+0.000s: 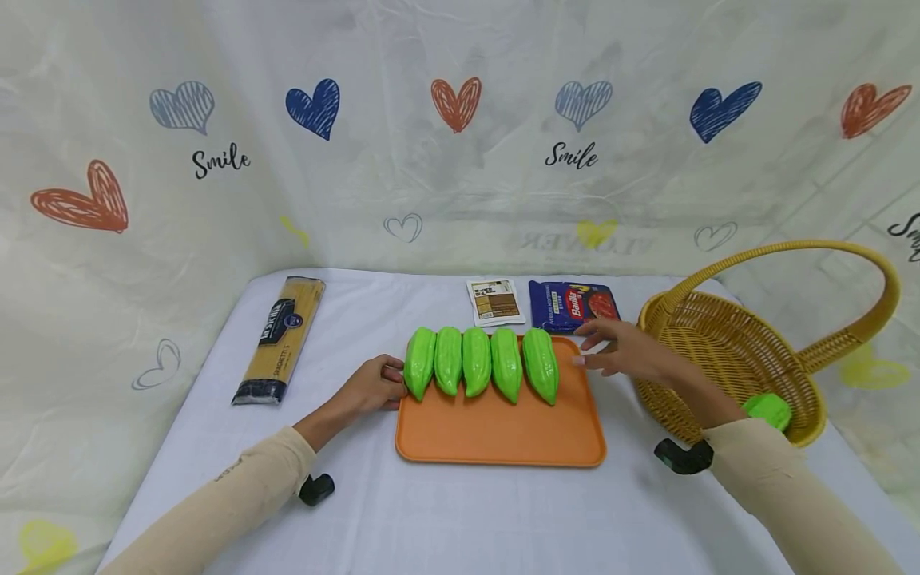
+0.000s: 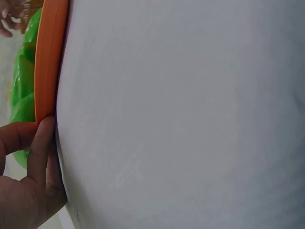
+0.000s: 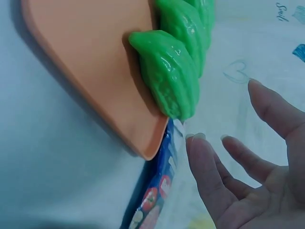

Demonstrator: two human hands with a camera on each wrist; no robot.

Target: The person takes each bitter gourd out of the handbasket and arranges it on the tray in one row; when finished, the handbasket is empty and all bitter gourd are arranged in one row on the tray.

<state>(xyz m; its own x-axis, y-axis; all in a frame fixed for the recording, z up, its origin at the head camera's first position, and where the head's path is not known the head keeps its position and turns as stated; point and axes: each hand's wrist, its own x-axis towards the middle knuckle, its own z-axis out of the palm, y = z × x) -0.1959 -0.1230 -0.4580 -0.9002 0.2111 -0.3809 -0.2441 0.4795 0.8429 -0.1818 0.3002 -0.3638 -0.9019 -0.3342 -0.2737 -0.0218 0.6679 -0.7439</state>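
Several glossy green ridged gourds [image 1: 477, 363], tapered at one end, lie side by side along the far half of an orange tray [image 1: 500, 435]. At the tray's left edge, my left hand [image 1: 372, 384] pinches the rim. The left wrist view shows its fingers [image 2: 40, 143] at the tray's orange side wall. My right hand [image 1: 627, 349] hovers off the far right corner, fingers spread and holding nothing. The right wrist view shows that hand [image 3: 248, 186] apart from the nearest gourd [image 3: 169, 78].
A wicker basket [image 1: 726, 335] with a tall handle stands at the right, a green gourd [image 1: 769, 410] inside it. Behind the tray lie a blue Barilla packet [image 1: 571, 303] and a white-and-brown sachet [image 1: 496, 302]. A spaghetti pack [image 1: 282, 339] lies at the left.
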